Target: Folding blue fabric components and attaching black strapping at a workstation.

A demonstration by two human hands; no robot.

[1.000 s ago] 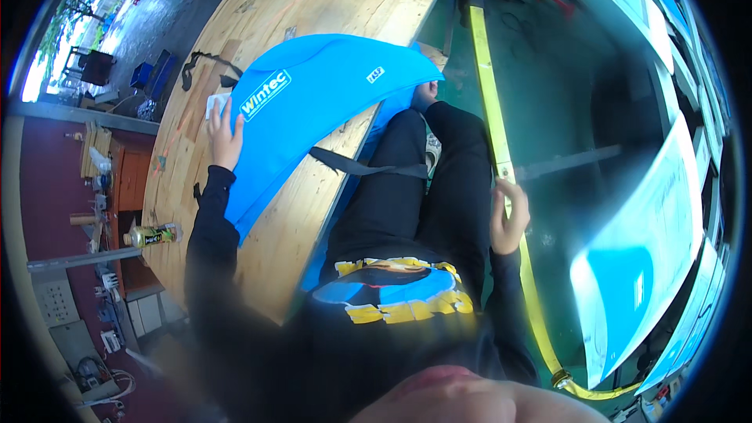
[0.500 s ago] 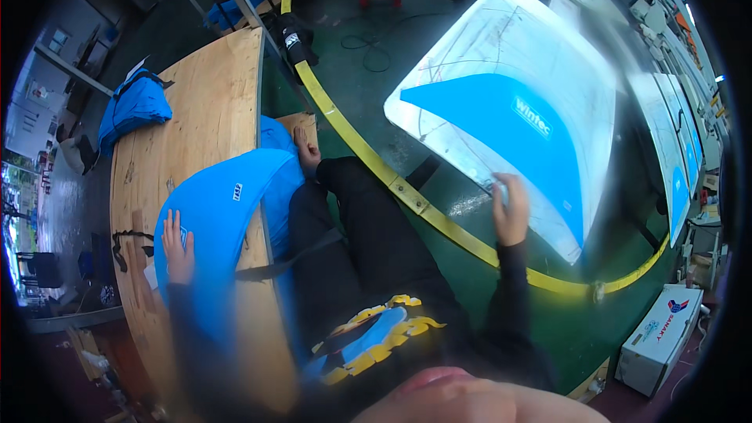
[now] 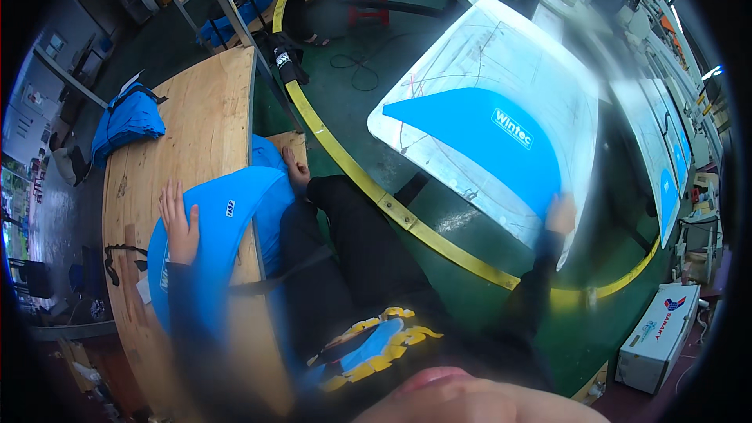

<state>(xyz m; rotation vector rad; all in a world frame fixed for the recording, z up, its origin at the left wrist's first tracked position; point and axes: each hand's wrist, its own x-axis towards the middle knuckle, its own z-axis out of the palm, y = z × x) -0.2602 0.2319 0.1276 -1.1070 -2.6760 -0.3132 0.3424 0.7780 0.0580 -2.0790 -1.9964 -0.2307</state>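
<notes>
Curved bright-blue sheet panel (image 3: 478,131) wants a gentle edge pinch imo, left hand (image 3: 180,227) spread open over a matching curved blue piece (image 3: 211,239), right hand (image 3: 561,215) too blurry to tell its grip

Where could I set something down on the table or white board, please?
The table has bare wood between the bundle and blue panel; the board looks free beyond its blue piece. Crowded: the left hand lies over the panel's edge, the right hand by the piece's tip.

The wooden tabletop (image 3: 192,121) at nine o'clock bears a curved blue panel (image 3: 213,215), blue bundle (image 3: 131,121) toward its eleven, black strap (image 3: 111,251) toward nine.
</notes>
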